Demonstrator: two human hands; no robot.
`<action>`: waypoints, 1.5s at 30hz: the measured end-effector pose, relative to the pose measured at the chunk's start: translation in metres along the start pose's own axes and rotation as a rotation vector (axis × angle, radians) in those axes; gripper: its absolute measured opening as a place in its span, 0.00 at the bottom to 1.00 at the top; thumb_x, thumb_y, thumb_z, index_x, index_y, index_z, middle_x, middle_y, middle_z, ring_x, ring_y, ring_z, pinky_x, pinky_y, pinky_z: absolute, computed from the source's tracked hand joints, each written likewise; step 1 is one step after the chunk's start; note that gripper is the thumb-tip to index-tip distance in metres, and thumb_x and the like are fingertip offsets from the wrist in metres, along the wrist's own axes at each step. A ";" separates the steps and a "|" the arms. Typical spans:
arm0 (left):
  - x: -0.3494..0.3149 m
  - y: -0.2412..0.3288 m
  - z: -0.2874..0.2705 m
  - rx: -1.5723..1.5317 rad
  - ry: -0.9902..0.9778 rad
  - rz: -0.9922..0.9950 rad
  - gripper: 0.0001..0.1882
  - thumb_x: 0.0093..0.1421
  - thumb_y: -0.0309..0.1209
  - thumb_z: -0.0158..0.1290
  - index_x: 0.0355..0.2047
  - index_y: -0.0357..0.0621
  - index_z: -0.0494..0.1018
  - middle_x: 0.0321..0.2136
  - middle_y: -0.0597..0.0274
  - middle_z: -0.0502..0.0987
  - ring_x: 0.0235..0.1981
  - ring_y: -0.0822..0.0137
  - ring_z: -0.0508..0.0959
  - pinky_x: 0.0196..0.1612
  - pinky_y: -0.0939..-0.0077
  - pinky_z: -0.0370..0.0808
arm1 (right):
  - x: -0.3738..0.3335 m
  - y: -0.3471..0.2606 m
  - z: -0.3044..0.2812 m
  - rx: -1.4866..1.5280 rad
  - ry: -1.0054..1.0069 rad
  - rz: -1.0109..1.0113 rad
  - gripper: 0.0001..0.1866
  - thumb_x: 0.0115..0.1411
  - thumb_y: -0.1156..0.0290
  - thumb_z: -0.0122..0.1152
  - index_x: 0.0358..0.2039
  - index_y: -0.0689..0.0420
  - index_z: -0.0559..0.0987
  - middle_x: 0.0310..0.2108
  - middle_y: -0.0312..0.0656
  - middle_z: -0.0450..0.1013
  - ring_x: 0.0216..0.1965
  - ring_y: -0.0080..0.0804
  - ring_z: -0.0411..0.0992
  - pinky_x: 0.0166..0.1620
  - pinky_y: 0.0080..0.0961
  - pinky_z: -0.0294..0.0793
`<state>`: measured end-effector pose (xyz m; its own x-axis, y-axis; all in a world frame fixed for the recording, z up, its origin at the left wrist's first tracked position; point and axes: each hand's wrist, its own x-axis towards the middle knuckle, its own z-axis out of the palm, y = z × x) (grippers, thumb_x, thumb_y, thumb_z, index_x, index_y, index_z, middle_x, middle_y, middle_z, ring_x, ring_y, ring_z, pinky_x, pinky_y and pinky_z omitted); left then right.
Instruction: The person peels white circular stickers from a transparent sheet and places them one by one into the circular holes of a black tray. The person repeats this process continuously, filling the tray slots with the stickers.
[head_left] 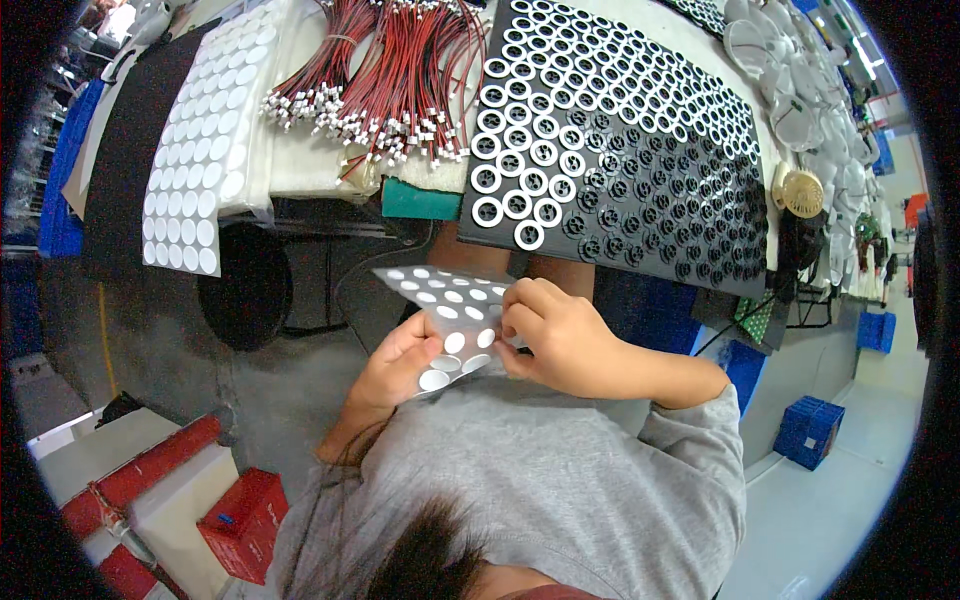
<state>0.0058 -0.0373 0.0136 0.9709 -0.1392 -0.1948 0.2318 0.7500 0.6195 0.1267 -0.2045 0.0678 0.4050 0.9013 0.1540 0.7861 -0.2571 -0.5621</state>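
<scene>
Left hand (395,365) clamps translucent sheet of round white discs (460,325); right hand (555,335) pinches its right edge. Even tension should prevent creasing.

There are two hands (398,362) (560,328), two white-dotted sheets (450,312) (200,150) and one teal block (422,202).

Left grip (396,362) and right grip (555,328) pinch near each other, right elbow (698,384) bent outward.

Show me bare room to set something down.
Bare: the black strip left of the long dot sheet, and a narrow patch of table between that sheet and the green block. Crowded: under the wires, across the ringed mat.
</scene>
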 end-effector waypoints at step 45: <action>-0.007 -0.004 -0.021 0.089 -0.038 -0.091 0.13 0.60 0.32 0.42 0.41 0.36 0.62 0.36 0.66 0.69 0.35 0.79 0.67 0.39 0.87 0.63 | 0.071 0.158 -0.072 -0.276 0.380 0.560 0.10 0.43 0.66 0.59 0.22 0.60 0.77 0.22 0.48 0.72 0.27 0.41 0.71 0.34 0.32 0.69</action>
<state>-0.0029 -0.0254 -0.0037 0.9469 -0.2294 -0.2253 0.3215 0.6728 0.6663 0.3132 -0.2066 0.0481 0.8756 0.4385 0.2024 0.4821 -0.7679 -0.4219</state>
